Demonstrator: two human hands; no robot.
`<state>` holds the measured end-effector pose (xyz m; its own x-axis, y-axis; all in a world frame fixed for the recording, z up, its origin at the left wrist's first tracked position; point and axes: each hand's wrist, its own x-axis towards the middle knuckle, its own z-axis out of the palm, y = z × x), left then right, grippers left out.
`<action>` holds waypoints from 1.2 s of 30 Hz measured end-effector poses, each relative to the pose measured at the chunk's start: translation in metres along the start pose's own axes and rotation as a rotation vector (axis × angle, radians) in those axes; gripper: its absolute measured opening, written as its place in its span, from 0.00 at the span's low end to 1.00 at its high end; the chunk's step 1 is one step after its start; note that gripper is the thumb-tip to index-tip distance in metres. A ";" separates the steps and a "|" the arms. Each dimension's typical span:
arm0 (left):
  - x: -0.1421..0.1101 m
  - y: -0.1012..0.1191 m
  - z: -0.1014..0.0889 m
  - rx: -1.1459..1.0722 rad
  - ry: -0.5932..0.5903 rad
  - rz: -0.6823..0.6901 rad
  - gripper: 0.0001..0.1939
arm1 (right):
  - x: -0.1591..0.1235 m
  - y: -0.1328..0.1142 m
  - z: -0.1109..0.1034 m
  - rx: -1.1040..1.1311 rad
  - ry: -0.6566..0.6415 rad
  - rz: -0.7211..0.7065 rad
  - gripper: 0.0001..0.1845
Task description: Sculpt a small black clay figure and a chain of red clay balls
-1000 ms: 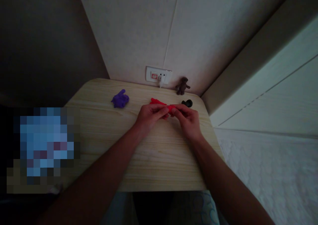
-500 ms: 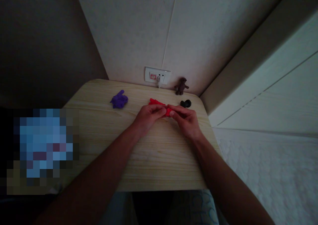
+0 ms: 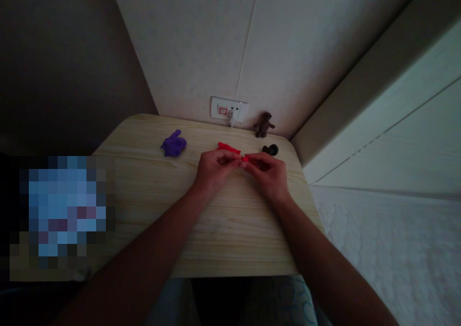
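Note:
Between the fingertips of both hands is a small piece of red modelling clay (image 3: 245, 159), mostly covered by the fingers. My left hand (image 3: 215, 170) pinches it from the left, thumb and fingers closed. From the right, my right hand (image 3: 268, 172) is closed on the same piece, its thumb at the near side. Just behind my left fingers lies a red clay roll (image 3: 229, 148) on the table. Black clay pieces (image 3: 270, 150), rounded in shape, sit beyond my right hand.
A purple clay lump (image 3: 173, 144) lies on the wooden table (image 3: 237, 239) at the back left. At the back right stands a brown bear figure (image 3: 264, 125). A wall socket (image 3: 229, 110) with a plug is above the table's back edge. White bedding (image 3: 389, 249) lies to the right.
The red clay between my fingers shows less than before, with my fingertips closer together over it. The other pieces on the table have stayed in place.

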<state>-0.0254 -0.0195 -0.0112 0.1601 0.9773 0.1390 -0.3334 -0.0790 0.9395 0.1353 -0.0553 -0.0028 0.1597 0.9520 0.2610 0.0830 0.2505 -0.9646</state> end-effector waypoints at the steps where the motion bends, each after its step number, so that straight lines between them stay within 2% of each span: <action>1: -0.001 0.000 0.000 0.000 0.004 0.000 0.16 | 0.000 0.000 0.000 0.016 -0.010 0.012 0.19; 7: -0.002 0.002 0.001 0.058 0.005 -0.014 0.19 | 0.001 0.002 -0.001 0.010 -0.057 0.020 0.13; 11: -0.002 0.003 0.004 0.008 0.003 -0.021 0.20 | 0.003 0.004 0.000 0.020 -0.008 0.018 0.12; 17: -0.003 0.001 0.008 0.017 -0.040 -0.086 0.23 | 0.003 0.007 0.006 0.180 0.040 0.038 0.11; 21: -0.003 -0.003 0.006 0.077 -0.036 -0.012 0.19 | 0.002 0.008 0.008 0.242 0.039 0.071 0.12; 26: -0.005 -0.003 0.003 0.239 -0.003 0.177 0.13 | 0.003 0.008 0.006 0.279 0.016 0.151 0.15; 29: -0.006 -0.002 0.002 0.333 -0.025 0.262 0.09 | 0.003 0.010 0.004 0.340 0.024 0.166 0.16; 33: -0.007 0.001 0.001 0.407 -0.068 0.305 0.06 | 0.002 0.016 0.001 0.325 0.022 0.156 0.16; 36: -0.005 0.001 0.002 0.346 -0.054 0.281 0.06 | 0.002 0.016 0.003 0.295 0.019 0.191 0.20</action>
<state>-0.0242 -0.0253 -0.0105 0.1592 0.8975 0.4113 -0.0422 -0.4100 0.9111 0.1343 -0.0492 -0.0176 0.1637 0.9838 0.0731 -0.2376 0.1112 -0.9650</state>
